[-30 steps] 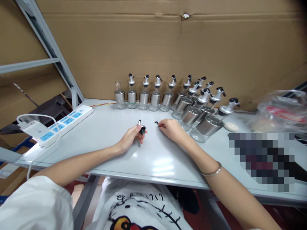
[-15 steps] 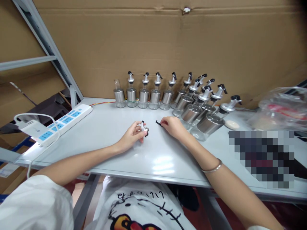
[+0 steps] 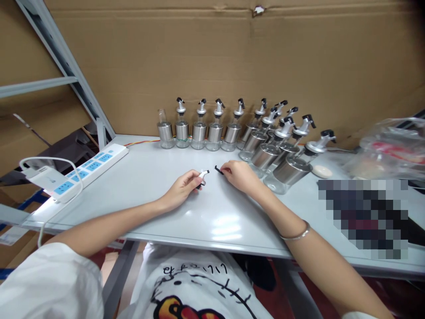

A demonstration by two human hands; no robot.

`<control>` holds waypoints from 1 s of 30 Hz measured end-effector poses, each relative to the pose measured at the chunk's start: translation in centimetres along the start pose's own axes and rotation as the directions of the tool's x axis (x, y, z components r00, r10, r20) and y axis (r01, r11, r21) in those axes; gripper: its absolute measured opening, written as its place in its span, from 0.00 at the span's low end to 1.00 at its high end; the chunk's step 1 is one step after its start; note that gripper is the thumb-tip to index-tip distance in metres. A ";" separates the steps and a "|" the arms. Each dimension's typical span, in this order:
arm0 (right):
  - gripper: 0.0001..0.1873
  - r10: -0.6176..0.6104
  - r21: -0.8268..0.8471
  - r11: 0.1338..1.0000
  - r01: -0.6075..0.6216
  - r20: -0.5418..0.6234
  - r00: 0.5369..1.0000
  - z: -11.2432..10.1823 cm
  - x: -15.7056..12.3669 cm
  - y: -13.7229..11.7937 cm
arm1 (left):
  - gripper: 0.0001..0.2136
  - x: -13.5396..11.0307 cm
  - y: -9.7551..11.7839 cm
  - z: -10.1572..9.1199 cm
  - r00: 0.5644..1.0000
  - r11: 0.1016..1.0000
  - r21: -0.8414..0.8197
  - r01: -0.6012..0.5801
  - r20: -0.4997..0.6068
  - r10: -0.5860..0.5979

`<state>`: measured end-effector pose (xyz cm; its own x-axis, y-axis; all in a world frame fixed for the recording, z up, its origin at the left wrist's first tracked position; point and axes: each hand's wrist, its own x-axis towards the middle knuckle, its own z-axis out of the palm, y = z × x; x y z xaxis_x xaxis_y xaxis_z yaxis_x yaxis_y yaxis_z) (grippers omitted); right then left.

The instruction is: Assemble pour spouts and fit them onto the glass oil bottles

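Observation:
My left hand [image 3: 182, 189] rests on the grey table [image 3: 142, 186] and is closed round a small silver pour spout [image 3: 202, 176] with a black base, its tip pointing right. My right hand [image 3: 239, 175] lies just to the right, pinching a tiny black clip [image 3: 218, 169] between its fingertips. Spout tip and clip are a few centimetres apart. A silver bangle [image 3: 297, 233] sits on my right wrist.
Several glass-and-steel oil bottles with spouts [image 3: 214, 128] line the back by a cardboard wall; more cluster at right [image 3: 285, 153]. One bottle [image 3: 164, 130] has no spout. A white and blue power strip [image 3: 86, 168] lies left. A plastic bag [image 3: 392, 148] sits right.
My left hand has turned the spout from upright to lying sideways, tip toward the right hand. The right hand with the clip has barely moved.

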<state>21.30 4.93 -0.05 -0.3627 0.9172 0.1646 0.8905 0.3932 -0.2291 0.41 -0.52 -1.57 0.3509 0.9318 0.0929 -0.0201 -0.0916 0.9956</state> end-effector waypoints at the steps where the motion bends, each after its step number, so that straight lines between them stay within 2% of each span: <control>1: 0.12 -0.031 0.016 0.999 0.032 -0.025 0.999 -0.1 -0.1 -0.2 | 0.23 0.0 0.0 0.0 1.000 1.000 -0.010 -0.006 -0.004 0.006; 3: 0.12 -0.176 0.082 0.979 0.185 -0.101 0.979 -0.4 -0.4 -0.8 | 0.23 0.0 0.0 0.0 1.000 0.999 -0.047 -0.010 0.007 0.010; 5: 0.13 -0.366 0.139 0.909 0.394 -0.189 0.911 -0.5 -0.6 -1.4 | 0.23 -0.1 0.0 0.0 0.999 0.997 -0.081 -0.002 0.036 0.005; 7: 0.13 -0.480 0.140 0.843 0.519 -0.242 0.843 -0.6 -0.9 -1.9 | 0.24 -0.1 0.0 0.0 0.998 0.996 -0.088 0.004 0.059 0.002; 9: 0.14 -0.505 0.117 0.827 0.550 -0.273 0.819 -0.5 -1.0 -2.1 | 0.24 -0.2 0.0 0.0 0.998 0.997 -0.079 -0.003 0.068 0.008; 14: 0.14 -0.527 0.103 0.813 0.573 -0.289 0.799 -0.7 -1.0 -1.9 | 0.24 -0.2 -0.1 0.0 0.997 0.998 -0.064 -0.009 0.082 0.014; 24: 0.15 -0.506 0.156 0.818 0.553 -0.260 0.822 -0.5 -1.1 -2.2 | 0.25 -0.2 -0.3 -0.1 0.998 0.999 -0.031 -0.011 0.069 0.013; 30: 0.16 -0.337 0.435 0.808 0.397 -0.212 0.917 -1.2 -1.4 -2.6 | 0.18 -0.1 -0.5 -0.1 0.999 0.999 -0.005 -0.033 0.029 0.033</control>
<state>19.85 2.57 1.46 -0.5746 0.6954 0.4315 0.4560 0.7099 -0.5368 0.27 -0.54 -2.03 0.3775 0.9175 0.1256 -0.0366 -0.1207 0.9920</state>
